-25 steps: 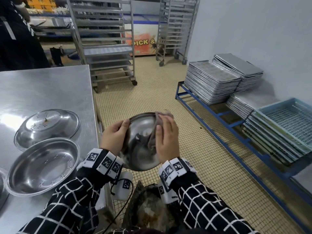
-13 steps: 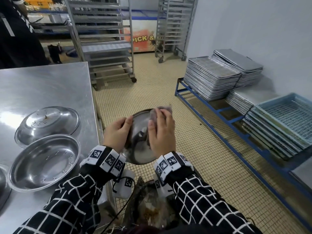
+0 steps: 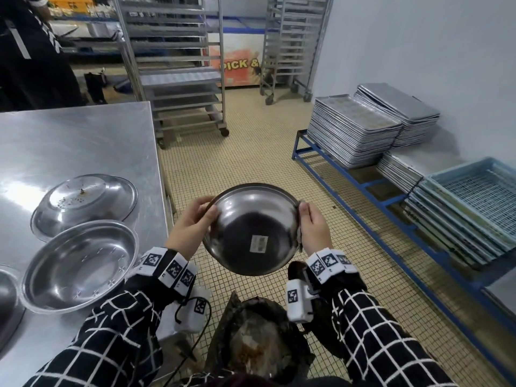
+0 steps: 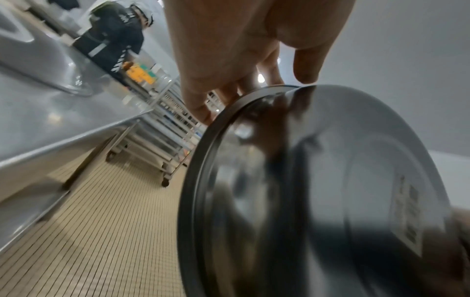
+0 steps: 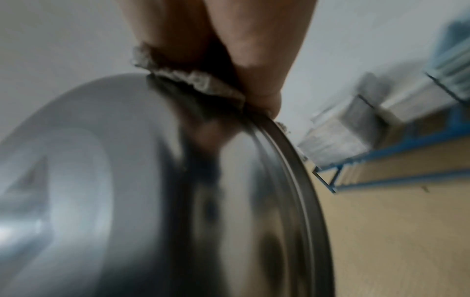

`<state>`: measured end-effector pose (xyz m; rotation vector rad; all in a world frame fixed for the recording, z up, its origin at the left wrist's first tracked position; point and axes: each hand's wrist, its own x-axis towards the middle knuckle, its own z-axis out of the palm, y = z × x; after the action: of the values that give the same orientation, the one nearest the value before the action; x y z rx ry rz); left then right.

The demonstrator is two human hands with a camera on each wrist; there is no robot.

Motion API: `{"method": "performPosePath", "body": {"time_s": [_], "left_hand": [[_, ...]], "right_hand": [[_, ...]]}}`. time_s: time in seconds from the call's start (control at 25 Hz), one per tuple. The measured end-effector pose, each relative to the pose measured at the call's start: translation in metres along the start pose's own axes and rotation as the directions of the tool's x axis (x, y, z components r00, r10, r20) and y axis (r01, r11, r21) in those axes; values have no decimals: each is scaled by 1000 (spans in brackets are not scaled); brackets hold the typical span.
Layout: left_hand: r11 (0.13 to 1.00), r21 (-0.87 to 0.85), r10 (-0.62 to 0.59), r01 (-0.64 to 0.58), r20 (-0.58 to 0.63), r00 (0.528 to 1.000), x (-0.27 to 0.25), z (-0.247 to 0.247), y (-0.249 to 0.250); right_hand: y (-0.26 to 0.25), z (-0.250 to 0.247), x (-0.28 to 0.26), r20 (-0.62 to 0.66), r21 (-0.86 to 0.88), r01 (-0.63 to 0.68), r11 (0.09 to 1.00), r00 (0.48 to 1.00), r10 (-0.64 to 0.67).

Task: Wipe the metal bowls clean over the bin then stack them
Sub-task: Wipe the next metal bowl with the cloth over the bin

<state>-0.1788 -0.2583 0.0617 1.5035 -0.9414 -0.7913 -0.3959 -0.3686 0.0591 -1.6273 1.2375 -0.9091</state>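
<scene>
A commercial kitchen is being shown: a stainless-steel table (image 3: 83, 141), wheeled metal tray racks (image 3: 178, 65), stacked aluminium baking trays (image 3: 354, 129) and a tiled floor (image 3: 251, 157) are being seen.

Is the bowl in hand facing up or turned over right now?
Turned over. The bowl shows its outer base with the sticker toward the head camera, held at the rim by the left hand and right hand.
</scene>
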Motion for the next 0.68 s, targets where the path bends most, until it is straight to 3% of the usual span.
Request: {"method": "performPosePath", "body": {"time_s": [0.08, 0.16, 0.24, 0.32, 0.48, 0.6, 0.68], "left_hand": [[992, 125, 24, -33, 67, 997, -3, 5, 9], [969, 224, 77, -100, 109, 991, -4, 13, 20], [942, 300, 110, -147, 137, 985, -7, 21, 29], [926, 340, 129, -164, 123, 984, -8, 27, 32], [953, 275, 134, -127, -7, 991, -10, 28, 31], [971, 219, 118, -92, -108, 987, -7, 26, 32], [979, 191, 87, -65, -110, 990, -10, 25, 34]], "right_hand": [[-16, -10, 8, 145, -179, 164, 970, 980, -138], [-29, -11, 14, 288, -310, 360, 880, 917, -274], [-36, -7, 15, 365, -331, 509, 795, 846, -389], [-39, 1, 11, 345, -317, 569, 759, 815, -466], [-33, 30, -15, 68, -285, 602, 746, 789, -610], [-28, 53, -38, 115, -433, 609, 664, 768, -630], [-25, 54, -38, 82, -432, 583, 688, 785, -614]]}}
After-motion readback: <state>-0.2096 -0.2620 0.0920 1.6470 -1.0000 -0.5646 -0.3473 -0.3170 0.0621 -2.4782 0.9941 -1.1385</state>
